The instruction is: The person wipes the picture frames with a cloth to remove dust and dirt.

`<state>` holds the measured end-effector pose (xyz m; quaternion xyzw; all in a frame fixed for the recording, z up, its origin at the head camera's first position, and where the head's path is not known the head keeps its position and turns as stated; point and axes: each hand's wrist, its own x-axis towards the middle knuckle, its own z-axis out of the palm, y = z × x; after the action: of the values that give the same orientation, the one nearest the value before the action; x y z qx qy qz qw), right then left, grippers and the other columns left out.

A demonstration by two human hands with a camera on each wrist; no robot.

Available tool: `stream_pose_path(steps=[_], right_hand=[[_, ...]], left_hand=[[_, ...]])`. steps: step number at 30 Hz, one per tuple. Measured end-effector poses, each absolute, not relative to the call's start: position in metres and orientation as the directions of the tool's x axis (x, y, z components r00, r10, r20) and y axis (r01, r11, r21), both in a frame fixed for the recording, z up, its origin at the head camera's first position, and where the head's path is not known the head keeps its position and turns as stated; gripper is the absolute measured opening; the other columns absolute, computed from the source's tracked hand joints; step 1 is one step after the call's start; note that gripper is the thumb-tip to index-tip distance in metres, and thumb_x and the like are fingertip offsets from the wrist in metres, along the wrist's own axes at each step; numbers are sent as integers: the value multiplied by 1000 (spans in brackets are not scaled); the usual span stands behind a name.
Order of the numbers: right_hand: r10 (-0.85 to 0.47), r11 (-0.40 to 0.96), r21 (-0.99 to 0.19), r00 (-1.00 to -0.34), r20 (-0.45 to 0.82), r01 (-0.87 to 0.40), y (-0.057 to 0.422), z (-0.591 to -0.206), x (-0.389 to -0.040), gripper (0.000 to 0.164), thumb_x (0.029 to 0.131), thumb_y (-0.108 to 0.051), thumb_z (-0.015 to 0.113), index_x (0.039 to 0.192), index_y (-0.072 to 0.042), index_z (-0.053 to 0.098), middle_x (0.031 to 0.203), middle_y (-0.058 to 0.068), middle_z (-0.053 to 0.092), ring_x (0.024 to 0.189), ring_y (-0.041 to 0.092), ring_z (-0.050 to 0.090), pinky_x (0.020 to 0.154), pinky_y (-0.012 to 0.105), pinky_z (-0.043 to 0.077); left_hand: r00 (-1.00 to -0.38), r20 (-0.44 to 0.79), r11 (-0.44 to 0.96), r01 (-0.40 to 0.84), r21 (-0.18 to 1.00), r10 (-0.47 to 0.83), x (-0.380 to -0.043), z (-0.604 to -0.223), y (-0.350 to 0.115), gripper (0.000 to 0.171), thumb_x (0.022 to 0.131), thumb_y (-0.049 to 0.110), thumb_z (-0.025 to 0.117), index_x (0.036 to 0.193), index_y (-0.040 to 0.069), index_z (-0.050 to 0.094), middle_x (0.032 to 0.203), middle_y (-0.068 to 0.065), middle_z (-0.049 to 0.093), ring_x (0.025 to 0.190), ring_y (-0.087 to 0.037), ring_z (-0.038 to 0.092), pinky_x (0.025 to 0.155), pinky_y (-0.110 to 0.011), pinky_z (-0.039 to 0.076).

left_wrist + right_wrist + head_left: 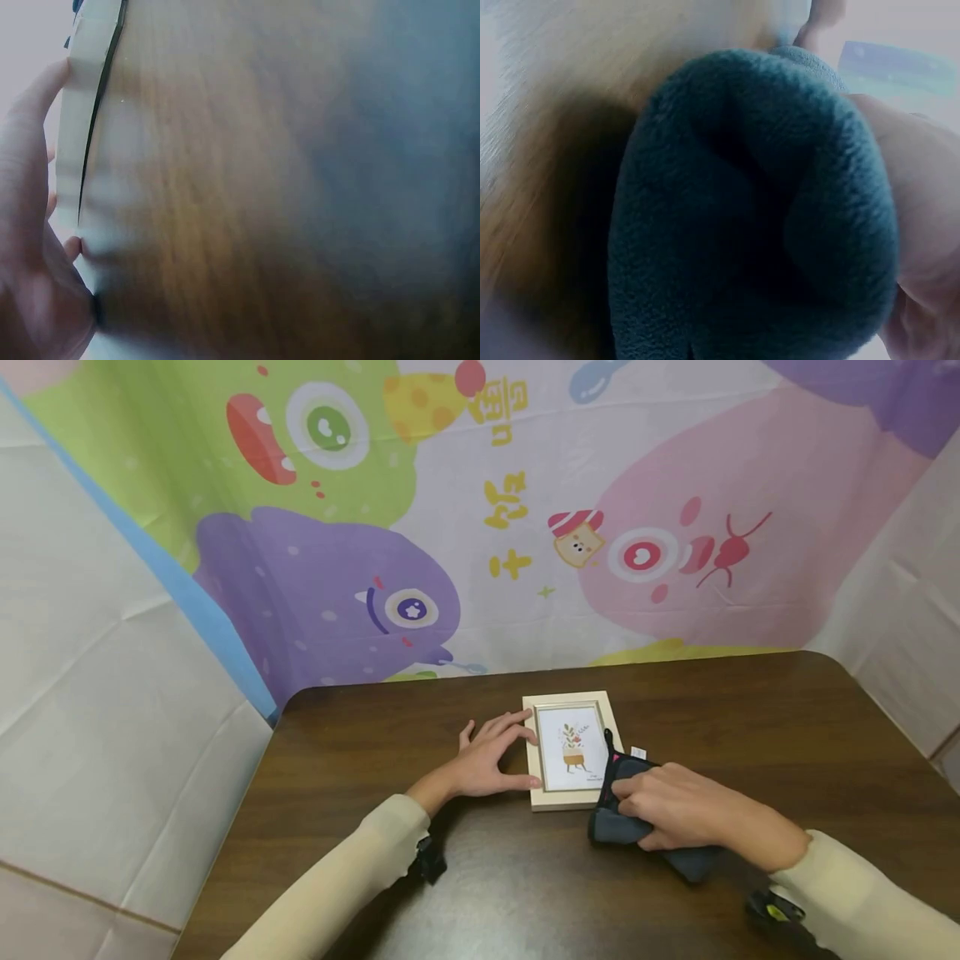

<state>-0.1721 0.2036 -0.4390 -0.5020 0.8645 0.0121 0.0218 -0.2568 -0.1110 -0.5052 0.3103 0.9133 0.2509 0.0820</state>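
Note:
A pale wooden picture frame lies flat on the dark table, with a print of a potted plant inside. My left hand is at its left side, thumb and fingertips spread and touching the border. In the left wrist view, the thumb rests against the frame's side edge. My right hand grips a bunched dark blue-grey cloth with black edging over the frame's lower right corner. Fuzzy folds of the cloth fill much of the right wrist view, hiding most fingers.
The brown wooden table extends around the frame. A cartoon-printed curtain hangs behind its far edge. Pale panels stand to the left and right. A dark band with a device sits at the left wrist, another at the right.

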Motion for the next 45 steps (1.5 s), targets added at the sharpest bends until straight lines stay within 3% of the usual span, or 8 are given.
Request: stream_pose_path(steps=[16,21,29,36,45], right_hand=[[-919,381,151,-391,-44,-912,124,-443,-169,27,79,-43,85,93,-21,77,93,-10,60,71,5,61,56,22,48],[-901,423,105,-430,-58,-900,125,-434,-171,28,80,-40,85,96,-19,76,92,-8,60,67,4,58,56,24,49],[-852,519,111,-502,147,-848,143,-410,-183,35,75,-38,89,96,-15,74,94,-3,59,70,8,61,58,26,53],[-807,591,98,-589,52,-801,144,-430,-192,31,78,-35,88,98,-15,76,91,-3,59,66,10,60,51,26,47],[-669,743,54,-741,53,-667,172,-434,-221,27,80,-28,85,98,-10,75,94,2,63,62,13,55,53,34,48]], left_hand=[[-786,20,668,539,513,618,-257,-508,-112,55,86,66,67,130,39,50,171,13,16,160,-30,17,114,-78,2],[-787,14,673,536,510,616,-257,-510,-112,55,87,65,67,131,39,49,171,14,16,160,-28,16,115,-77,2],[-788,5,679,533,505,615,-257,-507,-112,55,86,59,70,132,38,49,171,13,15,160,-28,17,115,-76,3],[-787,21,673,540,505,616,-257,-507,-112,55,87,65,67,131,39,49,171,13,16,160,-30,17,114,-78,3],[-790,23,674,538,507,613,-257,-506,-112,56,84,68,68,129,40,49,171,15,16,160,-28,18,115,-77,3]])
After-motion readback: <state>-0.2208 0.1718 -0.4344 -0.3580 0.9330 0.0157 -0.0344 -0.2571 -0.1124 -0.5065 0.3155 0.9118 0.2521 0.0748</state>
